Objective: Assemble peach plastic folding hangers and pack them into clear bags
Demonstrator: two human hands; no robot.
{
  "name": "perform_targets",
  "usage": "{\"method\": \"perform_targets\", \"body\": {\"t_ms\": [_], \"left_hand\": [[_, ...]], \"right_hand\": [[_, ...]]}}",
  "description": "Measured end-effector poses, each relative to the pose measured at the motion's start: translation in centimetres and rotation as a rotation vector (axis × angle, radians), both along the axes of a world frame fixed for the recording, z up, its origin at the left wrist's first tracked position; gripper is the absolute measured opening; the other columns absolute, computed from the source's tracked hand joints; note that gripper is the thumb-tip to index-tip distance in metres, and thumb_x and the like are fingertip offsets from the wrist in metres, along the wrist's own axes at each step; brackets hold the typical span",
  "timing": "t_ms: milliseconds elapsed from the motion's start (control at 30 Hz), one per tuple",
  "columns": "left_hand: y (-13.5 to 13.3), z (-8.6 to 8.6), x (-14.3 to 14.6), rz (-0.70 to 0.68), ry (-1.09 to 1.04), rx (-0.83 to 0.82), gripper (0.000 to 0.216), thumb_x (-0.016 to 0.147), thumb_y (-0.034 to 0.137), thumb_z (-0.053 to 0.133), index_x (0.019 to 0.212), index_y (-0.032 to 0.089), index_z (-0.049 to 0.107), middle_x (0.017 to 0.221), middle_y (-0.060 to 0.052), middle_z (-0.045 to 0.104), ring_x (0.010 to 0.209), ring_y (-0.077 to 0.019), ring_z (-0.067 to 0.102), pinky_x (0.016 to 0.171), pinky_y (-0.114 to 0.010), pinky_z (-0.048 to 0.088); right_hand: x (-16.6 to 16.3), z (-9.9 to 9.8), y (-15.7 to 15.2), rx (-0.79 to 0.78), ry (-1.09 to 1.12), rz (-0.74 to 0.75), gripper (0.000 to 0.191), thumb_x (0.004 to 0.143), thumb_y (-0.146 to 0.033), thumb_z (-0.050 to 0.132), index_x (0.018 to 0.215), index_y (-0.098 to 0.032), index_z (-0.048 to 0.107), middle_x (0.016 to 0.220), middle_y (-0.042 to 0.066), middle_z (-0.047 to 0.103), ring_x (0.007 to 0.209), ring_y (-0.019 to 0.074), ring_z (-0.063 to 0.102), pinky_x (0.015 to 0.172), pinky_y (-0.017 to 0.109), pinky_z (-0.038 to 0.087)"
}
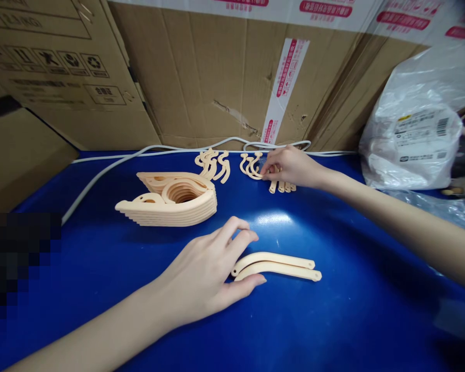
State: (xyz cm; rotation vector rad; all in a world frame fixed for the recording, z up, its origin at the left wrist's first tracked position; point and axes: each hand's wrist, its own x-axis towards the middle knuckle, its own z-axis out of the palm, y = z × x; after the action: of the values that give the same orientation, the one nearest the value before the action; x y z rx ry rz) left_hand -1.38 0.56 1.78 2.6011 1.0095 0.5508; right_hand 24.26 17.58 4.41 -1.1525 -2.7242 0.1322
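Table: glossy blue, with a bright patch of glare near the middle; its bare front (333, 330) lies nearest.
Left hand: low over the table (205, 261), thumb and fingers well parted around the bent ends of the long strips; whether it touches them I cannot tell.
Long strips: two (282, 260), side by side between the hands' reach, pale and wood-like, bent at the left, with small holes at the ends.
Stack: left of centre (178, 214), beyond the left hand; many thin layers of one outline, pointed at the left, rounded at the right, around a round opening.
Right hand: farther back (292, 165), thumb and fingertips drawn narrow at the hooks; whether one is gripped I cannot tell.
Handling: a light fingertip pinch on a single hook, clear of its neighbours, should serve best; thin curves may snag or snap if squeezed.
Hooks: small, slender, pale curves (254, 175), just left of the right fingertips.
Short strips: a row (281, 187) partly under the right hand.
Wavy pieces: a loose cluster (226, 173) behind the stack.
Back: white cable (232, 139), then cartons (217, 77).
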Motion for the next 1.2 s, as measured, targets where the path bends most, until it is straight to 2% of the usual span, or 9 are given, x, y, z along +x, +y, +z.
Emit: {"method": "perform_targets", "body": {"t_ms": [233, 333, 433, 500, 633, 733, 933, 1200], "left_hand": [[0.0, -0.3, -0.1, -0.004, -0.014, 0.017, 0.035, 0.098, 0.049, 0.054, 0.125, 0.026, 0.047, 0.122, -0.005, 0.058, 0.078, -0.0200, 0.070, 0.062, -0.033, 0.056], [0.1, -0.2, -0.2, -0.021, 0.000, 0.019, 0.036, 0.099, 0.046, 0.054, 0.127, 0.025, 0.047, 0.122, -0.005, 0.059, 0.083, -0.0213, 0.071, 0.065, -0.034, 0.057], [0.2, 0.0, -0.2, -0.054, 0.006, 0.018, 0.033, 0.100, 0.041, 0.054, 0.128, 0.024, 0.049, 0.122, -0.005, 0.060, 0.086, -0.0210, 0.070, 0.069, -0.033, 0.057], [0.3, 0.1, -0.1, -0.086, 0.010, 0.016, 0.030, 0.101, 0.036, 0.053, 0.128, 0.023, 0.051, 0.122, -0.005, 0.061, 0.090, -0.0202, 0.069, 0.073, -0.032, 0.057], [0.3, 0.3, 0.0, -0.120, 0.015, 0.006, 0.027, 0.102, 0.024, 0.048, 0.129, 0.022, 0.052, 0.119, -0.004, 0.062, 0.088, -0.0176, 0.068, 0.074, -0.029, 0.054], [0.1, 0.4, 0.2, -0.127, 0.010, -0.010, 0.027, 0.102, 0.018, 0.045, 0.127, 0.022, 0.054, 0.118, -0.003, 0.061, 0.086, -0.0163, 0.067, 0.072, -0.028, 0.052], [0.0, 0.8, 0.2, -0.133, 0.050, -0.091, 0.026, 0.103, 0.020, 0.045, 0.124, 0.022, 0.060, 0.110, -0.002, 0.061, 0.084, -0.0165, 0.065, 0.070, -0.030, 0.050], [-0.3, 1.0, 0.2, -0.144, 0.071, -0.074, 0.027, 0.104, 0.021, 0.043, 0.124, 0.021, 0.061, 0.111, -0.003, 0.062, 0.084, -0.0166, 0.064, 0.070, -0.031, 0.048]], "right_hand": [[0.3, 0.9, -1.3, 0.011, 0.131, -0.004, 0.009, 0.083, -0.021, 0.070, 0.084, -0.019, 0.079, 0.080, 0.003, 0.073, 0.074, 0.0183, 0.064, 0.072, 0.031, 0.043], [0.6, 1.4, -3.7, -0.066, 0.223, 0.052, 0.012, 0.086, -0.024, 0.068, 0.086, -0.018, 0.079, 0.078, 0.003, 0.072, 0.068, 0.0164, 0.062, 0.066, 0.030, 0.043], [1.0, 1.2, -6.9, -0.132, 0.272, 0.112, 0.014, 0.090, -0.027, 0.067, 0.083, -0.019, 0.077, 0.078, 0.002, 0.072, 0.070, 0.0161, 0.063, 0.073, 0.033, 0.042], [1.3, 0.8, -8.9, -0.114, 0.207, 0.062, 0.012, 0.091, -0.029, 0.069, 0.084, -0.023, 0.077, 0.077, -0.001, 0.070, 0.073, 0.0163, 0.063, 0.081, 0.037, 0.037], [2.1, 0.2, -11.6, -0.130, 0.156, -0.001, 0.010, 0.092, -0.031, 0.069, 0.087, -0.028, 0.077, 0.078, -0.002, 0.070, 0.075, 0.0176, 0.062, 0.083, 0.039, 0.032], [2.7, 0.2, -12.6, -0.156, 0.159, -0.006, 0.009, 0.092, -0.031, 0.069, 0.087, -0.028, 0.076, 0.081, -0.002, 0.071, 0.076, 0.0181, 0.061, 0.082, 0.039, 0.030], [3.6, 0.1, -14.1, -0.183, 0.128, 0.020, 0.007, 0.093, -0.030, 0.070, 0.089, -0.029, 0.075, 0.080, -0.004, 0.070, 0.075, 0.0169, 0.059, 0.080, 0.038, 0.029], [4.3, -0.1, -14.8, -0.153, 0.144, 0.029, 0.011, 0.096, -0.033, 0.067, 0.093, -0.028, 0.076, 0.086, -0.001, 0.072, 0.079, 0.0182, 0.062, 0.082, 0.039, 0.032]]}}
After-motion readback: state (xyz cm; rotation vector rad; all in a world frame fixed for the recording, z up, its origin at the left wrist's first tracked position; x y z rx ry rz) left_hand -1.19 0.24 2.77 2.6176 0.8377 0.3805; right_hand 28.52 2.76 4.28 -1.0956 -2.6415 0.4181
